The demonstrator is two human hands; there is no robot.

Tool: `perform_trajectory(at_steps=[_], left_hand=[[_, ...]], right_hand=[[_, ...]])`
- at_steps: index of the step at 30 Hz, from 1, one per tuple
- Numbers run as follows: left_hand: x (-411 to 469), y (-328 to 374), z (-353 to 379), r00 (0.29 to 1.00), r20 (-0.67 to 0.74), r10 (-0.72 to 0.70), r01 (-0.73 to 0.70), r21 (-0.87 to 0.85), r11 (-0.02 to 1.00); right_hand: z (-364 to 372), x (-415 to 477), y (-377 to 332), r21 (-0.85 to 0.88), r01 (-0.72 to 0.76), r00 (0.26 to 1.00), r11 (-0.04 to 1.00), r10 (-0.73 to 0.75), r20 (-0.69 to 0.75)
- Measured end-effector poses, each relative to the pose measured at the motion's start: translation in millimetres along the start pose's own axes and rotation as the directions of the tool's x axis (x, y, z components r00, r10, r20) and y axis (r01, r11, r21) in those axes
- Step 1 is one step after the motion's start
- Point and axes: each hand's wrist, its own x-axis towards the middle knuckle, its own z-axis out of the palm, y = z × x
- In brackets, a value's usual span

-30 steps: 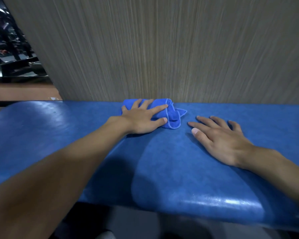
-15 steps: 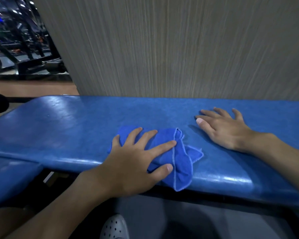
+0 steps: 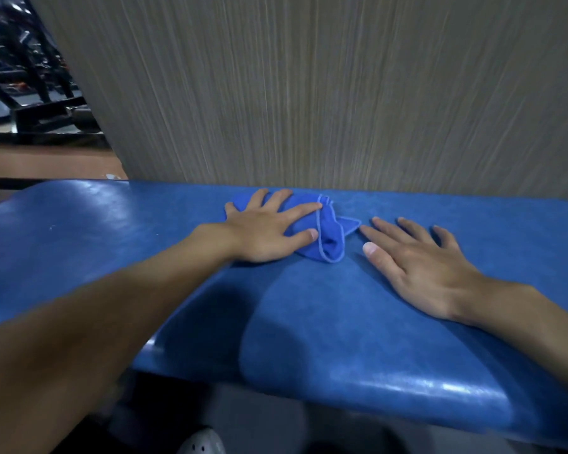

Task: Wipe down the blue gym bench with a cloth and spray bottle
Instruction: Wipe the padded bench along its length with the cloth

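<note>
Your left hand (image 3: pixel 266 232) is flat with fingers spread, pressing the crumpled blue microfibre cloth (image 3: pixel 330 239) at the far edge of the glossy blue padded counter (image 3: pixel 325 329), mid-length. Your right hand (image 3: pixel 420 270) is open, flat on the counter just beside the cloth. Risks: the cloth is bunched, so coverage is likely patchy, and the grey wood-grain wall panel (image 3: pixel 309 93) backs the far edge, so fingertips may hit it. Open room: left end, near edge. No spray bottle in view.

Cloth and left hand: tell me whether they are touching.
Touching. The head view shows the left hand lying flat on the cloth, its spread fingers directly over the fabric.
</note>
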Motion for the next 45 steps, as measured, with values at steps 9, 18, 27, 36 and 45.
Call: perform_trajectory(at_steps=[9,18,27,36,45], left_hand=[[65.7,-10.2,-7.4,0.997,0.034,-0.063,0.064,-0.051,0.997],[-19.4,2.9,1.1,1.0,-0.01,0.006,-0.006,-0.027,1.0],[-151.1,22.5,7.9,0.993,-0.052,0.104,-0.101,0.053,0.993],[-96.5,9.2,5.8,0.999,-0.008,0.052,-0.052,0.037,0.998],[39.7,-26.6,-9.1,1.0,0.008,-0.025,0.025,-0.034,0.999]], right_hand=[[-0.5,1.4,1.0,0.026,-0.01,1.0,1.0,0.011,-0.005],[2.0,3.8,3.7,0.054,-0.018,0.999,0.998,0.02,-0.038],[-11.0,3.0,-5.1,0.091,-0.066,0.995,0.994,0.072,-0.063],[0.3,6.4,-13.6,0.042,-0.023,1.0,0.999,0.023,0.013],[2.0,9.1,-13.0,0.022,-0.016,1.0,1.0,0.016,-0.009]])
